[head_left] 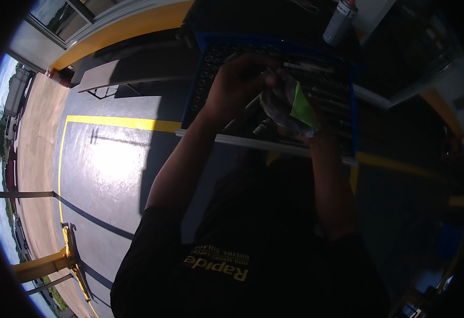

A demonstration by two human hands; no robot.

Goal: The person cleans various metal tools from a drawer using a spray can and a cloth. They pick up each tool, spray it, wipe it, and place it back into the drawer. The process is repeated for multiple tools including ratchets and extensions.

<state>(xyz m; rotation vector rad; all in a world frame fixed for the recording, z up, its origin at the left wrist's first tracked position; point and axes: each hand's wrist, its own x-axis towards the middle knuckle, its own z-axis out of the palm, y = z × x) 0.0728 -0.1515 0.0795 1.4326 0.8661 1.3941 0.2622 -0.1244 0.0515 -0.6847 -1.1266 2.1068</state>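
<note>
Above the open tool drawer (274, 144), my two hands are close together. My right hand (309, 127) is closed on a rag (282, 108), pale grey with a bright green patch, which covers most of its fingers. My left hand (232, 85) is bent inward with its fingertips pinched at the rag's upper end. Whatever lies between those fingertips is too dark and small to make out. Beneath the hands, the drawer holds rows of sockets (203, 79) along its left side and several wrenches (324, 97) to the right.
A spray can (340, 22) with a red top stands on the dark cabinet top behind the drawer. A bench (102, 77) is at the far left. Yellow lines (126, 122) mark the sunlit grey floor, and a yellow metal arm (46, 263) rises at the lower left.
</note>
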